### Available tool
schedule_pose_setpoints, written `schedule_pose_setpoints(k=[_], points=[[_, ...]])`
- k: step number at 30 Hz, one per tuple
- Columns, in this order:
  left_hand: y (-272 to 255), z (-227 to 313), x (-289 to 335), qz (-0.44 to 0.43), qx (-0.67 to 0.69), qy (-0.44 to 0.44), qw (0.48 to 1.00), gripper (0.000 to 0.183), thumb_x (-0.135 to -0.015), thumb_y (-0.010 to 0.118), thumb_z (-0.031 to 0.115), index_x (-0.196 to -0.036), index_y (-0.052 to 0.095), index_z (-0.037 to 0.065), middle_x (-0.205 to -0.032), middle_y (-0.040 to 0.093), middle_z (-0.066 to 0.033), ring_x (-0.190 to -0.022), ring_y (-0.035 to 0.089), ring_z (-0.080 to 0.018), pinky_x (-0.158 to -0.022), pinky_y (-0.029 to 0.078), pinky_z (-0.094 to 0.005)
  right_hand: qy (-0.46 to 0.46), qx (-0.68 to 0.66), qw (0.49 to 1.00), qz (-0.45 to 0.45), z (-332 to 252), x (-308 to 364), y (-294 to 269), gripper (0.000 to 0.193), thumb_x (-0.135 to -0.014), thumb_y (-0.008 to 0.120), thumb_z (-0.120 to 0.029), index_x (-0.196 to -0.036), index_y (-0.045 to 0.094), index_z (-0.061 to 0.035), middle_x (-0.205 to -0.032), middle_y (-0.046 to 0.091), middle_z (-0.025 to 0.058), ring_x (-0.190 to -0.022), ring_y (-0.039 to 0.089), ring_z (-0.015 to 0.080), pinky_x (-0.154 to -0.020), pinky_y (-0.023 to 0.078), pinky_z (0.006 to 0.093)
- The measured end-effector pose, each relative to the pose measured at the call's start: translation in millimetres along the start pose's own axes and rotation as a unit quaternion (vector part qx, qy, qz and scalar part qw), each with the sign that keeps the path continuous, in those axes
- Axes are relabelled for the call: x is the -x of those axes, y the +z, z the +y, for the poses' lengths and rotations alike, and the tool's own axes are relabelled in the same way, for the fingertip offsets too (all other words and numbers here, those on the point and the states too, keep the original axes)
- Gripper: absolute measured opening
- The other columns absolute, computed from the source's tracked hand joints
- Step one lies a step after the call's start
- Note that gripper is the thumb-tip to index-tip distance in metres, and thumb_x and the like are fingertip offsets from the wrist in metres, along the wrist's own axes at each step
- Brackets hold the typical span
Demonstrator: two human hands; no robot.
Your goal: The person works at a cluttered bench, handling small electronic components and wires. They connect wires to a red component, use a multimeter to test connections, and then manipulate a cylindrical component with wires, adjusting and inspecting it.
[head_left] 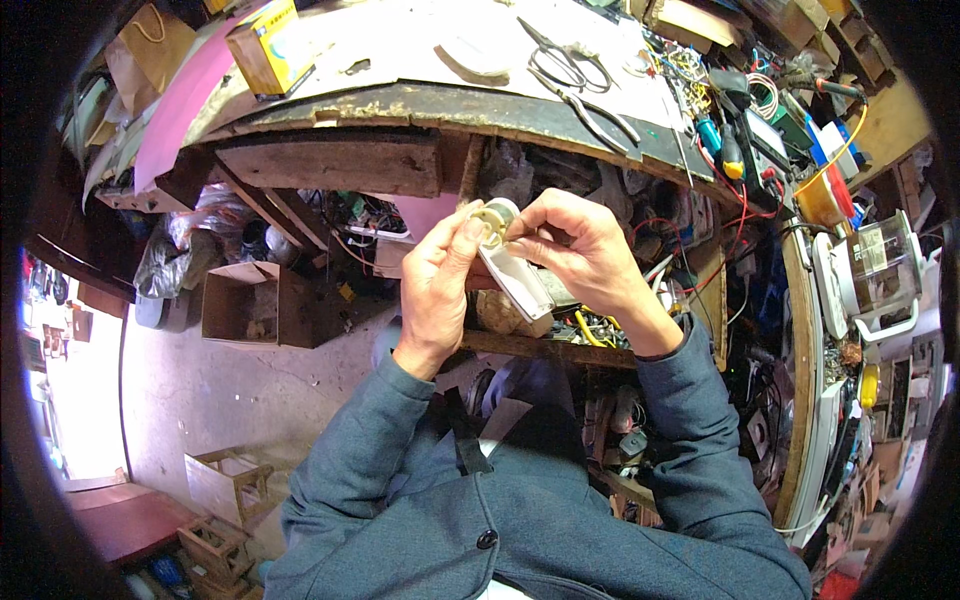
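Observation:
My left hand [438, 285] is closed around the round end of a small white plastic device [518, 283], held in front of the workbench edge. The device has a long, narrow white body that slants down to the right, and its round end looks opened, with yellowish parts inside. My right hand [580, 245] is closed in a pinch right at that round end, thumb and fingertips together. Whatever sits between those fingertips is too small to make out. Below the device, an open drawer [560, 345] holds small parts and a yellow-handled tool.
On the workbench [400, 60] lie scissors [565, 60], pliers [600, 115], a white curved cover [470, 62] and a yellow box [270, 48]. Tangled wires and a screwdriver [732, 155] crowd the right side. A cardboard box [250, 305] stands on the floor at left; a clear-walled jug [880, 265] is far right.

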State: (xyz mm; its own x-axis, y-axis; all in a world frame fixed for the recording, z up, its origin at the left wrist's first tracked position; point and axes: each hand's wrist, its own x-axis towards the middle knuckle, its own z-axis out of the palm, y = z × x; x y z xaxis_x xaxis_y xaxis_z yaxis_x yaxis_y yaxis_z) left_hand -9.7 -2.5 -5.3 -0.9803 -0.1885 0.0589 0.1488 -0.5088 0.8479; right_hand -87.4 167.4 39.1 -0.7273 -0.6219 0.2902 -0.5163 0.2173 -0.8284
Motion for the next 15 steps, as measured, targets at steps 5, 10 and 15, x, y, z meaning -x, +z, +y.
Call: schedule_pose_setpoints(k=[5, 10, 15], points=[[-1.9, -3.7, -2.8, 0.008, -0.017, 0.011, 1.0, 0.047, -0.105, 0.057, 0.034, -0.133, 0.059, -0.005, -0.114, 0.07, -0.0084, -0.097, 0.067, -0.0121, -0.086, 0.054, -0.0262, 0.024, -0.018, 0.999, 0.022, -4.4, -0.4, 1.6, 0.01, -0.086, 0.076, -0.005, -0.095, 0.071, -0.0015, -0.085, 0.066, 0.0044, -0.074, 0.058, 0.0106, -0.066, 0.048, 0.0261], [-2.8, -4.4, -4.9, 0.01, -0.017, 0.013, 1.0, 0.046, -0.106, 0.055, 0.034, -0.131, 0.06, -0.004, -0.114, 0.07, -0.009, -0.096, 0.068, -0.0131, -0.085, 0.056, -0.0271, 0.012, -0.032, 0.999, 0.018, -3.2, -0.6, 2.8, 0.009, -0.09, 0.073, -0.002, -0.098, 0.07, -0.0003, -0.087, 0.067, 0.0021, -0.079, 0.06, 0.007, -0.072, 0.05, 0.0234], [2.5, 4.2, -1.1, 0.002, 0.008, -0.013, 1.0, 0.045, -0.106, 0.055, 0.035, -0.128, 0.061, -0.003, -0.11, 0.071, -0.0092, -0.091, 0.071, -0.016, -0.079, 0.06, -0.0302, 0.027, -0.029, 0.999, 0.014, -5.2, -0.6, 2.2, 0.007, -0.092, 0.07, 0.0, -0.1, 0.069, 0.0001, -0.088, 0.067, 0.0008, -0.082, 0.059, 0.0054, -0.074, 0.05, 0.0221]])
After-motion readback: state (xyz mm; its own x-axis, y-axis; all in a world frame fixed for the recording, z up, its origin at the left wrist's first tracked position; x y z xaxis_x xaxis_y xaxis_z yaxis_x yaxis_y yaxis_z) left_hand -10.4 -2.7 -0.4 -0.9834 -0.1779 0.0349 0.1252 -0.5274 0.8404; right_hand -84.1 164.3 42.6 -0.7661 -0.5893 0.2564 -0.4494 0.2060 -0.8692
